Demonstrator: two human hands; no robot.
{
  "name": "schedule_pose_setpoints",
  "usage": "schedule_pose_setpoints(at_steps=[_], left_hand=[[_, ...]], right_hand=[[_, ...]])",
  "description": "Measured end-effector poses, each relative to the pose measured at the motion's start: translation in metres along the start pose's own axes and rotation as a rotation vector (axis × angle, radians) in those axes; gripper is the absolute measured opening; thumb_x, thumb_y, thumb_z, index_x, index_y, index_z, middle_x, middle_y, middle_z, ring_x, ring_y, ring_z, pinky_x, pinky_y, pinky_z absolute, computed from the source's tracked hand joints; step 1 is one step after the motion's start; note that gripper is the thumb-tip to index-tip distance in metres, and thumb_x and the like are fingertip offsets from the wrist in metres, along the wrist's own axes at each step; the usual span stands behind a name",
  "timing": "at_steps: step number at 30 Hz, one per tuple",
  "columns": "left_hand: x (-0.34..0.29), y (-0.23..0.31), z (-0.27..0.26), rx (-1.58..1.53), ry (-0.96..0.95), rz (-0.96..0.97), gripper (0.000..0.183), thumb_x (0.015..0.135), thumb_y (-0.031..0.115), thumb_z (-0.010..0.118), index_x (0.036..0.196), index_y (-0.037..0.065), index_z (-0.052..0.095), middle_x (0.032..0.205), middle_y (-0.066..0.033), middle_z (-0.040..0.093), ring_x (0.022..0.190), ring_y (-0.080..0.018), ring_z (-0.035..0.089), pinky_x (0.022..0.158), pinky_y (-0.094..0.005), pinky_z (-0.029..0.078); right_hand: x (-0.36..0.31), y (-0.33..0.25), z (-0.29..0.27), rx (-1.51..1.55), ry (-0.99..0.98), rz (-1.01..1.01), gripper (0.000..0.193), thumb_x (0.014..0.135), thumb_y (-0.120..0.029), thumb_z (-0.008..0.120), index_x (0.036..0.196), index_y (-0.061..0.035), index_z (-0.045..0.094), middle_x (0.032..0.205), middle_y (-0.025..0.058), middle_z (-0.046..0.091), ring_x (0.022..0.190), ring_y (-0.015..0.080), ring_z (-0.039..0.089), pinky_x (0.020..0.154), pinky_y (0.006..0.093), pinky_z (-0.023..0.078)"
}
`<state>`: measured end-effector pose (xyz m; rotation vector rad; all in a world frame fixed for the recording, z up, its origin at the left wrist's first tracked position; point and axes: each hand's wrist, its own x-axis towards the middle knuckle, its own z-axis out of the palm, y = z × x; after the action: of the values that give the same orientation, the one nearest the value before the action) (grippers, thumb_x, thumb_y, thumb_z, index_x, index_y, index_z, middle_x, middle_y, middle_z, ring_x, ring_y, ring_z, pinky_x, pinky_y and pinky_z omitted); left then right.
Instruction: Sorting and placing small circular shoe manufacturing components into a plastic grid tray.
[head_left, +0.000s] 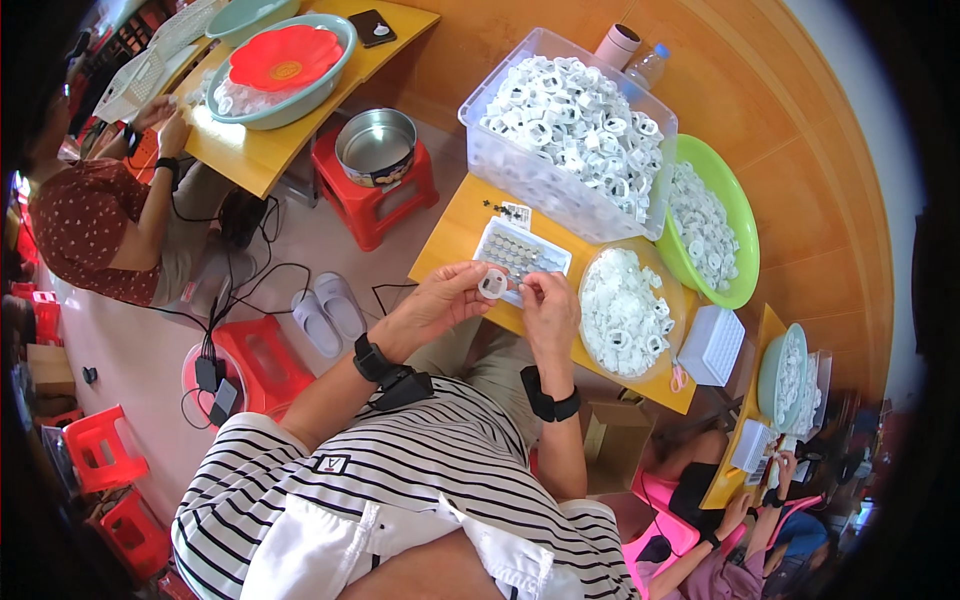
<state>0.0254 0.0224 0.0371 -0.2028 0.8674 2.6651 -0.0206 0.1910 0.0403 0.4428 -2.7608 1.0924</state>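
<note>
My left hand [452, 293] pinches a white round plastic part [492, 284] with openings in its face, held over the table's near edge. Close to its right side is my right hand [549, 308], thumb and fingertips pressed together; whatever they hold is too small to make out. Just beyond both hands lies a white tray [562, 262] with rows of small grey pieces. A few small black pieces [495, 208] lie past the tray beside a small printed slip [516, 214].
On the yellow table [450, 235] stand a clear bin [490, 150] heaped with white parts, a green basin [742, 235], a round tray [668, 280] of white parts, a white box [712, 345] and pink scissors [679, 378]. A red stool [372, 215] holds a metal pot [376, 147]. Other people work left and lower right.
</note>
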Motion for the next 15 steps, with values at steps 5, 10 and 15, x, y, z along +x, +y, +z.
schedule_pose_setpoints(at_steps=[5,10,15], left_hand=[[-0.001,-0.003,0.001,-0.053,0.029,-0.015,0.03,0.09,0.022,0.052,0.11,0.0,0.056,0.096,-0.0053,0.062,0.08,-0.0093,0.06,0.073,-0.0213,0.052],[-0.002,-0.006,0.004,-0.056,0.022,-0.023,0.03,0.09,0.021,0.053,0.11,0.0,0.056,0.095,-0.0053,0.062,0.08,-0.0096,0.06,0.073,-0.0217,0.052],[-0.003,-0.008,0.008,-0.009,0.083,-0.03,0.033,0.091,0.023,0.051,0.113,-0.001,0.054,0.096,-0.0073,0.063,0.08,-0.0091,0.06,0.072,-0.0208,0.052]], right_hand=[[0.0,0.0,0.0,0.009,-0.02,-0.072,0.006,0.072,-0.004,0.063,0.076,-0.0034,0.058,0.076,0.0095,0.054,0.075,0.0286,0.055,0.066,0.0375,0.043],[-0.001,0.002,-0.002,0.161,0.0,-0.058,0.007,0.072,0.0,0.062,0.078,-0.002,0.059,0.075,0.0079,0.055,0.069,0.0235,0.056,0.061,0.0324,0.044],[-0.007,-0.017,-0.022,0.449,0.057,0.011,0.009,0.074,0.004,0.061,0.083,0.0004,0.06,0.078,0.0063,0.058,0.065,0.0132,0.055,0.053,0.0235,0.042]])
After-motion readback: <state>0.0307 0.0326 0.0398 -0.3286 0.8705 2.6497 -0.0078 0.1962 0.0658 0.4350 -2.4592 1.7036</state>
